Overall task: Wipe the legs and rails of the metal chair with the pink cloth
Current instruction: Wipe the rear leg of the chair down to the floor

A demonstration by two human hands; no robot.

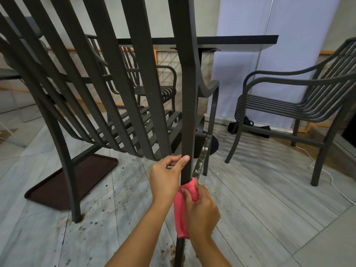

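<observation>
Metal chair (pixel 107 89) seen from behind. Left hand (pixel 165 176) grips the rear leg (pixel 187 112); just below it, right hand (pixel 202 211) presses the pink cloth (pixel 181 214) around the same leg. Floor (pixel 260 199) beneath both hands is speckled.

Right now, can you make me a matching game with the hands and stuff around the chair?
Things:
1. left hand
2. right hand
3. brown mat
4. white cable

Places:
A. on the floor by the right-side chair
B. grips the chair leg bare
C. on the floor under the near chair
D. holds the pink cloth around the leg

Pairs: 1-B, 2-D, 3-C, 4-A
</observation>
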